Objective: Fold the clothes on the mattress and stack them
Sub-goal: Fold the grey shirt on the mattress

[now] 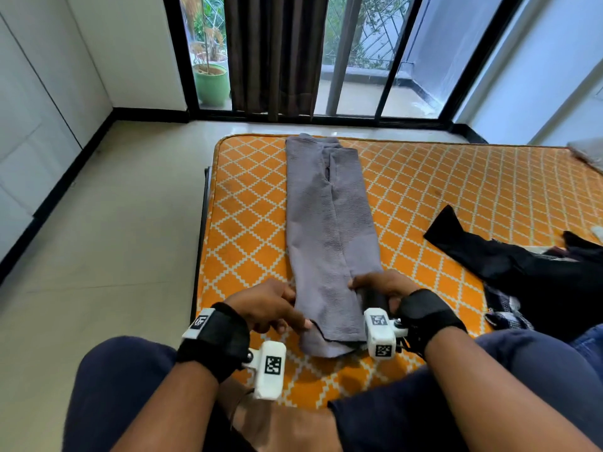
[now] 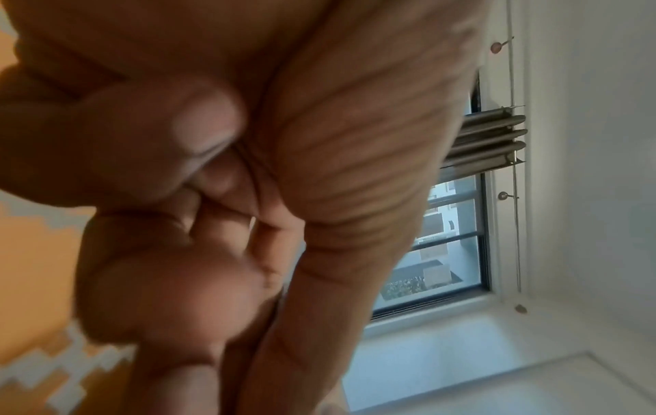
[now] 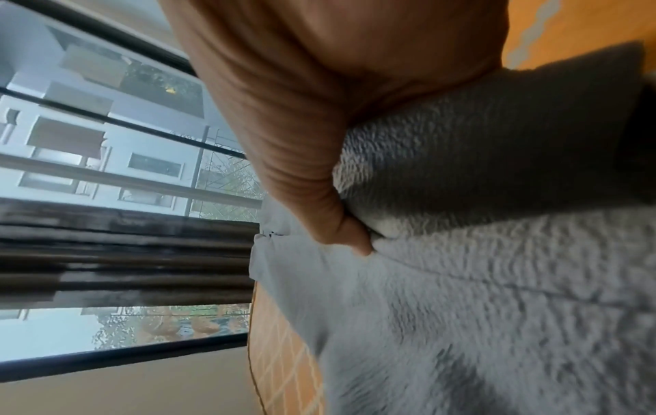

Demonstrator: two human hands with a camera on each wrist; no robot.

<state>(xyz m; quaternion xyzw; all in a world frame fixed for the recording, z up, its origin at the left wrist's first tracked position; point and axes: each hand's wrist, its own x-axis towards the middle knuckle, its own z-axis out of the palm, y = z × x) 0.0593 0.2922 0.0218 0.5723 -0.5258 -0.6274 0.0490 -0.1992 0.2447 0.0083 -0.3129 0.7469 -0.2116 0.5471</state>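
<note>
A long grey fleece garment, folded lengthwise into a narrow strip, lies on the orange diamond-patterned mattress from its far edge toward me. My left hand is at the left edge of the strip's near end, fingers curled and pinching that edge. My right hand grips the right edge opposite. In the right wrist view the thumb presses into a bunched fold of the grey garment. The left wrist view shows only my left hand's curled fingers over the mattress; the cloth is hidden there.
A heap of black clothes with a checkered piece lies on the mattress at my right. A grey item sits at the far right corner. Tiled floor borders the mattress on the left. A barred window and dark curtain stand beyond.
</note>
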